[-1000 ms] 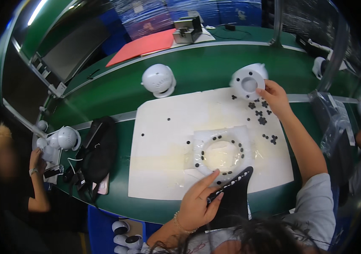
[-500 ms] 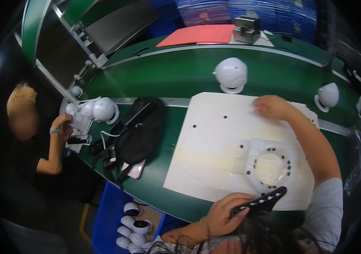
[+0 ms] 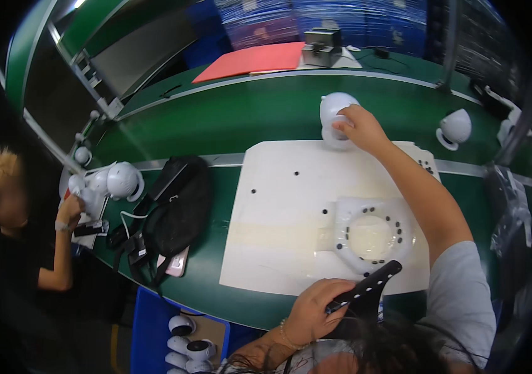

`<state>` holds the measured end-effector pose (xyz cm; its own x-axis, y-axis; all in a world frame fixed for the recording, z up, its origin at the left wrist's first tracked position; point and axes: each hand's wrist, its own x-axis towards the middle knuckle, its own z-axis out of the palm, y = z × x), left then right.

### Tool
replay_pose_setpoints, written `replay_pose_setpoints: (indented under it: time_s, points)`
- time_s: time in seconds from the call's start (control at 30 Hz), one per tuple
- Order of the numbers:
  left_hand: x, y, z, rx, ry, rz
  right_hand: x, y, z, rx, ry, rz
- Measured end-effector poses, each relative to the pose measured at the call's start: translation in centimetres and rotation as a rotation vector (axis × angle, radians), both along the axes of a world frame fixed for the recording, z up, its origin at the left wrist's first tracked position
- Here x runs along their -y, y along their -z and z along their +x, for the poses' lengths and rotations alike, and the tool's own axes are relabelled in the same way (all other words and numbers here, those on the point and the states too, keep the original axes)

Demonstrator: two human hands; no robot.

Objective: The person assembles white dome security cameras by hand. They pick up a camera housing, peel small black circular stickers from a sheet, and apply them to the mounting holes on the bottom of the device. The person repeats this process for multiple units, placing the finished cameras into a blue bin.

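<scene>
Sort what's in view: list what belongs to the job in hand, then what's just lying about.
Seemingly part of the job:
white rounded device, in the right hand
black strip with white dots, in the left hand
white ring-shaped fixture
white board beneath it

Apparently just lying about:
black bag
pink flat object
red sheet
metal box

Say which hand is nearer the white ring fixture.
Left. The left hand, holding a black dotted strip, is just short of the fixture; the right hand is farther, beyond its far side, at a white device.

right hand (image 3: 363, 131) now gripping white device (image 3: 336, 106), previously held unit (image 3: 457, 126) released at right
</scene>
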<state>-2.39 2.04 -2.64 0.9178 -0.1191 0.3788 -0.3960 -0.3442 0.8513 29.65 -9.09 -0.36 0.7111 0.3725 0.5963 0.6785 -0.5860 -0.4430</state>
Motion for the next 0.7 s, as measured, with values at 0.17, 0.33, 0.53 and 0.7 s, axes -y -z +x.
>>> replay_pose_setpoints:
  time_s: [0.17, 0.33, 0.53, 0.7]
  points:
    - [0.6, -0.3, -0.3, 0.020, -0.069, -0.014, 7.0, -4.6, -8.4, -0.746, -0.121, 0.570]
    - [1.5, -0.1, -0.7, 0.014, -0.145, -0.233, 11.3, -3.4, -16.0, -1.011, -0.321, 0.746]
    - [3.0, -1.0, -0.8, -0.100, -0.235, -0.428, 12.0, -2.7, -19.1, -1.054, -0.364, 0.614]
    - [3.4, -1.2, -0.7, -0.109, -0.275, -0.442, 14.9, -3.0, -22.7, -0.179, -0.397, 0.230]
